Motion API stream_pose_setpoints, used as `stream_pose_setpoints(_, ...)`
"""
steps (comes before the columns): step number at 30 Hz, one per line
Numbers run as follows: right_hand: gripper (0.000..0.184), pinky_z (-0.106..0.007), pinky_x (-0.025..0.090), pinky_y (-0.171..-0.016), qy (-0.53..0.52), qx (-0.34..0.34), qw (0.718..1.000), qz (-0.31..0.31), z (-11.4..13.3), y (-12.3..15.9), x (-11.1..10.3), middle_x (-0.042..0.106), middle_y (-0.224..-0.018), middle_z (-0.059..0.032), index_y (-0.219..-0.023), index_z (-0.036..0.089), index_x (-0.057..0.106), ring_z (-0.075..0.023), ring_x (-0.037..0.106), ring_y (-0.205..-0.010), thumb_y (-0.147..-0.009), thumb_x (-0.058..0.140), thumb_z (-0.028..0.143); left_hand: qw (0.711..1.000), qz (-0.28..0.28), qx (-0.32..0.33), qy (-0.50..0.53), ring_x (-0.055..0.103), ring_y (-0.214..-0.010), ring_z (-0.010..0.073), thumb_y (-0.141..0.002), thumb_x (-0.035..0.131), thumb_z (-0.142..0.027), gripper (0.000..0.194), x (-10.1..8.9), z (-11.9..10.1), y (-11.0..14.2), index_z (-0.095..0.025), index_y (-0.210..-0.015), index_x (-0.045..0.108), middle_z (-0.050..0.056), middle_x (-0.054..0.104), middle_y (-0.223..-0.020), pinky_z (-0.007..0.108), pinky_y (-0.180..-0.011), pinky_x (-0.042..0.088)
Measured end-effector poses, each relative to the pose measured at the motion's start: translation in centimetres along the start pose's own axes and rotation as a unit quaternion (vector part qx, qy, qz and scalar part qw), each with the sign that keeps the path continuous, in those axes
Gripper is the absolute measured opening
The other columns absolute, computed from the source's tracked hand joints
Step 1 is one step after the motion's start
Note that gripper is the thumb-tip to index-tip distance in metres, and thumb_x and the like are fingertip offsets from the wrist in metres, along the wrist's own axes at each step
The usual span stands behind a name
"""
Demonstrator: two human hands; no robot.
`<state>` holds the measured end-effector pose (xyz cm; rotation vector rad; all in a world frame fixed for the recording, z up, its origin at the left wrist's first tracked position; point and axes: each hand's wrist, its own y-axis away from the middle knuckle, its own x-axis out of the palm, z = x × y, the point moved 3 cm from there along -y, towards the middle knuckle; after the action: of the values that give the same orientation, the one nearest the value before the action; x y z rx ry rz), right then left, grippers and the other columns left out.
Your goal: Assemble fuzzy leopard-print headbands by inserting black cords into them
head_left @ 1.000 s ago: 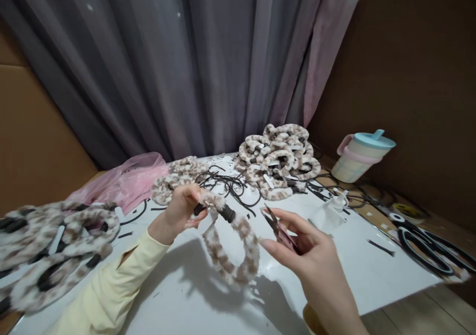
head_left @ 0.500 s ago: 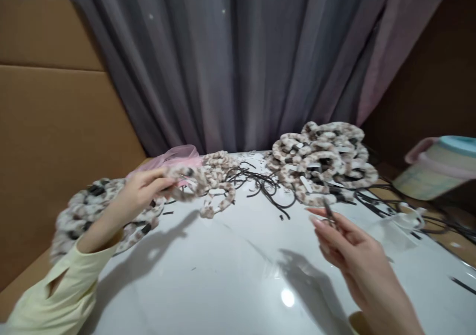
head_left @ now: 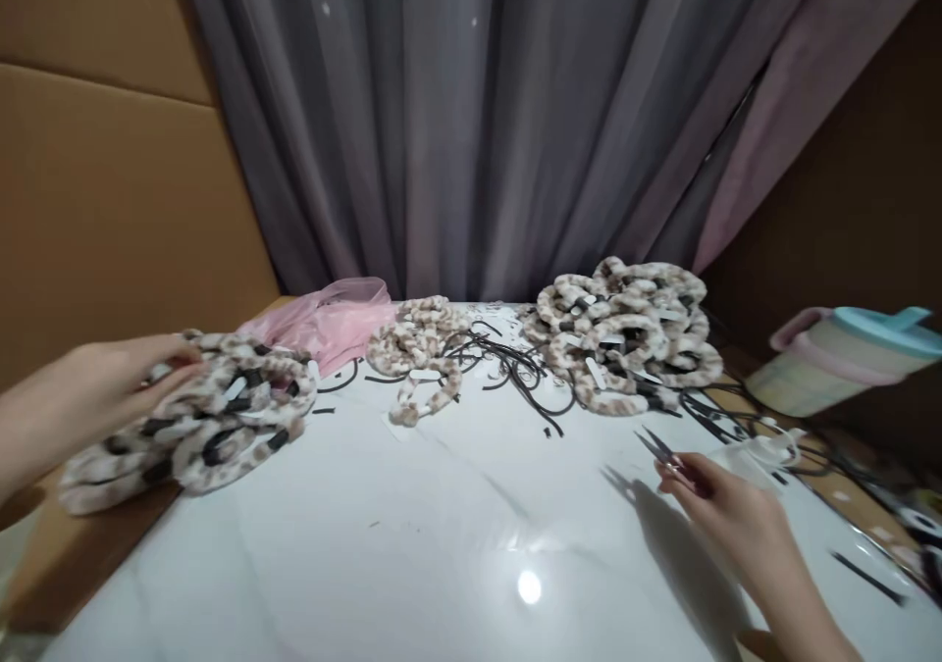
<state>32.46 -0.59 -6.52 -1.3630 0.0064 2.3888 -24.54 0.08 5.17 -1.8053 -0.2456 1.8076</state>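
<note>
My left hand [head_left: 125, 378] is at the left edge of the table, its thumb and fingers closed at the pile of furry spotted rings [head_left: 242, 446]. A ring of that fluffy white, brown and black material seems to be between the fingertips, partly hidden by the hand. On the right, my right hand [head_left: 728, 510] holds small scissors [head_left: 660, 449] above the white table [head_left: 442, 564], blades slightly apart and pointing away to the left. Several more furry rings with white tags form a middle heap [head_left: 412, 343] and a taller right heap [head_left: 625, 333].
Black cords [head_left: 526, 373] lie tangled between the heaps, with loose cut pieces about. Behind the left pile is a pink plastic bag [head_left: 335, 319]. A lidded cup [head_left: 831, 358] and a translucent white object [head_left: 758, 456] stand right. Cardboard [head_left: 110, 201] and a curtain [head_left: 471, 132] enclose the table.
My left hand, which was holding a furry ring near the middle heap, has moved left to the left pile. My right hand has moved slightly right and down with the scissors. The view has shifted.
</note>
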Motion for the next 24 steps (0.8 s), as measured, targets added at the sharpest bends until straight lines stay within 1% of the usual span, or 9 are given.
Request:
stream_pose_setpoints(3, 0.032, -0.032, 0.038, -0.054, 0.072, 0.014, 0.997, 0.017, -2.2, -0.2, 0.9, 0.067, -0.070, -0.0078, -0.073, 0.022, 0.059, -0.0268, 0.059, -0.062, -0.066, 0.038, 0.044, 0.992, -0.090, 0.092, -0.011, 0.055, -0.056, 0.0176, -0.086, 0.035, -0.044, 0.035, -2.4, -6.1, -1.3, -0.022, -0.076, 0.060, 0.001, 0.063, -0.067, 0.028, -0.054, 0.037)
stream_pose_setpoints(5, 0.035, -0.033, 0.039, -0.055, 0.092, 0.031, 0.995, 0.012, -3.1, -0.2, 1.3, 0.067, -0.072, -0.0088, -0.077, 0.021, 0.061, -0.0278, 0.060, -0.066, -0.068, 0.036, 0.045, 0.975, -0.107, 0.196, -0.003, 0.048, -0.051, 0.0145, -0.088, 0.043, -0.032, 0.027, -1.8, -11.3, -1.7, -0.020, -0.066, 0.053, -0.001, 0.053, -0.056, 0.027, -0.052, 0.033)
stream_pose_setpoints(7, 0.037, -0.033, 0.040, -0.056, 0.089, 0.034, 0.995, -0.002, -3.4, -0.1, 1.6, 0.067, -0.071, -0.0093, -0.079, 0.021, 0.061, -0.0275, 0.060, -0.066, -0.069, 0.037, 0.047, 0.941, -0.133, 0.309, 0.040, 0.038, -0.044, 0.0112, -0.086, 0.049, -0.018, 0.031, 0.6, -16.1, -1.5, -0.019, -0.056, 0.042, -0.004, 0.043, -0.047, 0.026, -0.049, 0.030)
stream_pose_setpoints(9, 0.038, -0.033, 0.040, -0.056, 0.082, 0.021, 0.996, -0.013, -3.4, -0.2, 1.9, 0.066, -0.073, -0.0095, -0.078, 0.020, 0.062, -0.0270, 0.060, -0.068, -0.071, 0.038, 0.050, 0.901, -0.140, 0.410, 0.020, 0.038, -0.043, 0.0115, -0.084, 0.048, -0.009, 0.022, 4.2, -20.0, -0.8, -0.018, -0.064, 0.046, -0.004, 0.044, -0.047, 0.027, -0.047, 0.030)
stream_pose_setpoints(11, 0.040, -0.033, 0.041, -0.056, 0.079, 0.003, 0.997, -0.018, -3.2, -0.3, 2.1, 0.066, -0.077, -0.0097, -0.077, 0.021, 0.061, -0.0270, 0.060, -0.071, -0.072, 0.038, 0.053, 0.869, -0.114, 0.481, 0.011, 0.042, -0.043, 0.0127, -0.085, 0.047, -0.009, 0.014, 8.1, -22.5, 0.3, -0.015, -0.073, 0.051, -0.003, 0.047, -0.050, 0.029, -0.045, 0.031)
stream_pose_setpoints(14, 0.041, -0.033, 0.042, -0.057, 0.077, -0.017, 0.997, -0.028, -3.2, -0.4, 2.4, 0.064, -0.081, -0.0090, -0.075, 0.021, 0.061, -0.0255, 0.059, -0.071, -0.074, 0.039, 0.055, 0.843, -0.098, 0.522, 0.081, 0.041, -0.042, 0.0121, -0.087, 0.047, -0.014, 0.020, 11.8, -24.2, 1.5, -0.016, -0.067, 0.048, -0.003, 0.045, -0.049, 0.028, -0.042, 0.028)
stream_pose_setpoints(16, 0.042, -0.034, 0.043, -0.058, 0.078, -0.034, 0.995, -0.048, -3.2, -0.4, 2.5, 0.063, -0.082, -0.0082, -0.076, 0.021, 0.060, -0.0239, 0.059, -0.069, -0.075, 0.039, 0.057, 0.856, -0.090, 0.492, 0.130, 0.040, -0.041, 0.0122, -0.090, 0.043, -0.018, 0.027, 12.8, -24.5, 1.6, -0.017, -0.062, 0.044, -0.002, 0.046, -0.050, 0.028, -0.041, 0.028)
stream_pose_setpoints(21, 0.044, -0.035, 0.045, -0.062, 0.086, -0.146, 0.969, -0.182, -1.9, 0.3, 1.4, 0.060, -0.084, -0.0112, -0.078, 0.018, 0.058, -0.0247, 0.058, -0.075, -0.081, 0.034, 0.055, 0.883, -0.050, 0.437, 0.166, 0.040, -0.041, 0.0124, -0.094, 0.034, -0.020, 0.031, 13.6, -24.2, 1.1, -0.017, -0.064, 0.044, -0.001, 0.050, -0.052, 0.028, -0.041, 0.028)
stream_pose_setpoints(24, 0.038, -0.031, 0.042, -0.054, 0.073, -0.189, 0.957, -0.209, 0.4, 0.5, 0.1, 0.061, -0.074, -0.0086, -0.081, 0.018, 0.058, -0.0201, 0.056, -0.060, -0.084, 0.035, 0.048, 0.886, -0.025, 0.432, 0.167, 0.043, -0.042, 0.0128, -0.094, 0.032, -0.019, 0.027, 13.8, -23.9, 1.0, -0.017, -0.069, 0.044, -0.001, 0.052, -0.054, 0.028, -0.043, 0.030)
